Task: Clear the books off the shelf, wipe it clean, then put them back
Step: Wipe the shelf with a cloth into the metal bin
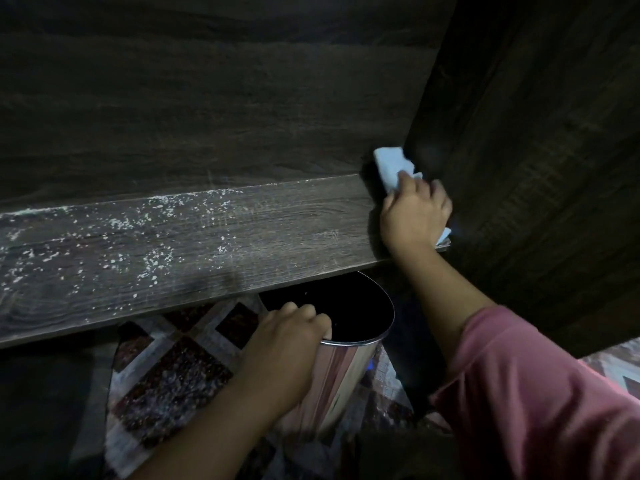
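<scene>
The shelf is speckled with white crumbs. At its right end, against the side panel, the right hand presses a bunched blue cloth, fingers curled over it. The left hand grips the rim of a metal bin just below the front edge, above the patterned floor.

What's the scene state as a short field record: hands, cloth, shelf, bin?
shelf board: dark wood, white debris scattered over most of it
light blue cloth: at the shelf's right end, against the side panel
right hand: holds the cloth down on the shelf
left hand: grips the steel bin's rim
steel bin: mouth just under the shelf's front edge
tiled floor: patterned, below
stage: wiping, debris not yet cleared
</scene>
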Demonstrator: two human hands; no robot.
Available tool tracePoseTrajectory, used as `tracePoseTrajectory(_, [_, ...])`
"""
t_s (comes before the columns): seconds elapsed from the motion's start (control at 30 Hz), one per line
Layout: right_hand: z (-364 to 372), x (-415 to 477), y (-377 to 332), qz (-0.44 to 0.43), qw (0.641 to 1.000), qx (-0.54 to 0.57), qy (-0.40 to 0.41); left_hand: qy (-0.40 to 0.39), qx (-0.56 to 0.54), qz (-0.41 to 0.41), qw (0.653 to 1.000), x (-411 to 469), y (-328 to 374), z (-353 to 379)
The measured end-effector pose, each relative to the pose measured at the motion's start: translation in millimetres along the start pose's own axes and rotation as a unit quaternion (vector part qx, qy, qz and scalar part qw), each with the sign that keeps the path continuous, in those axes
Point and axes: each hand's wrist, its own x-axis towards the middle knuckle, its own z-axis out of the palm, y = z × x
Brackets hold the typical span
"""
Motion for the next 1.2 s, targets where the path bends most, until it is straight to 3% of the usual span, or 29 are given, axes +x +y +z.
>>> tracePoseTrajectory(0.1, [6.6, 25.6, 1.4, -0.095, 0.995, -0.039, -0.018, -0.012, -0.009, 0.002, 1.0, 0.2, -3.9, 6.5])
tracePoseTrajectory(0.2, [14.1, 51.6, -3.3, -0.181, 0.973, -0.062, -0.133, -0.021, -0.014, -0.003, 1.0, -0.5, -8.6, 10.2])
tracePoseTrajectory(0.3, [22.6, 72.9, -9.4, -0.141, 0.96, -0.079, -0.228, -0.01, -0.01, -0.003, 1.0, -1.3, -6.7, 10.1])
tracePoseTrajectory(0.43, [19.7, 71.2, -29.5, -0.066, 0.962, -0.067, -0.256, -0.015, -0.008, -0.009, 1.0, -3.0, -9.9, 8.8])
tracePoseTrajectory(0.67, [1.7, 55.8, -25.4, -0.107, 0.951, -0.016, -0.289, -0.002, 0.002, -0.024, 1.0, -5.9, -15.2, 1.0])
tracePoseTrajectory(0.87, [-2.3, 0.8, -29.5, -0.144, 0.956, 0.109, -0.232, -0.002, 0.015, -0.036, 0.999, -3.8, -14.5, -3.4])
tracePoseTrajectory(0.93, [-0.8, 5.5, -27.3, -0.125, 0.971, 0.12, -0.164, -0.001, 0.023, -0.037, 0.999, -2.9, -13.7, -3.4])
tracePoseTrajectory(1.0, [2.4, 25.3, -22.6, -0.104, 0.987, 0.093, -0.078, 0.0, 0.023, -0.038, 0.999, -2.7, -12.5, -3.4])
tracePoseTrajectory(1.03, [5.5, 37.1, -20.1, -0.079, 0.992, 0.043, -0.085, -0.001, 0.023, -0.038, 0.999, -2.7, -11.8, -3.9])
tracePoseTrajectory(1.13, [9.5, 65.0, -23.1, -0.035, 0.963, -0.133, -0.232, -0.001, 0.018, -0.041, 0.999, -4.2, -12.2, -4.8])
tracePoseTrajectory(1.2, [9.2, 73.1, -34.1, -0.021, 0.946, -0.131, -0.295, -0.004, 0.013, -0.046, 0.999, -5.0, -14.5, -5.5])
